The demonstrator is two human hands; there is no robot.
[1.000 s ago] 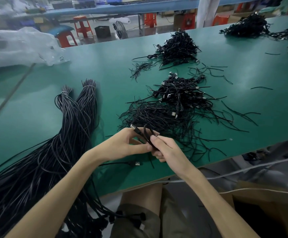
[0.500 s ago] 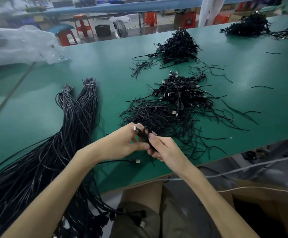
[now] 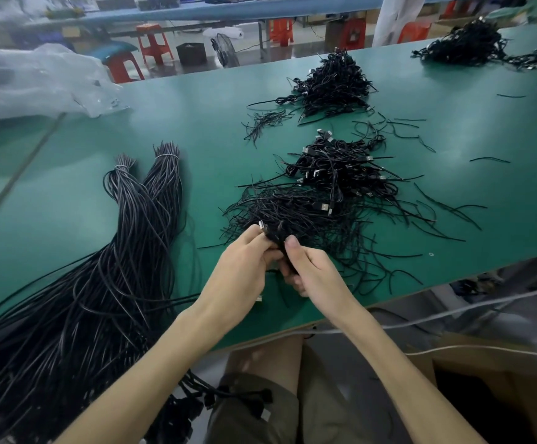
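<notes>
Gripping 1 cable (image 3: 277,237): L hand (image 3: 244,272), R hand (image 3: 313,274)

A thin black cable (image 3: 276,239) is gathered into a small, tight bundle and held just above the near part of the green table (image 3: 196,149). It is pinched between the left hand (image 3: 244,267) and the right hand (image 3: 312,271). Its silver plug (image 3: 261,224) is projected up and to the far left.
</notes>
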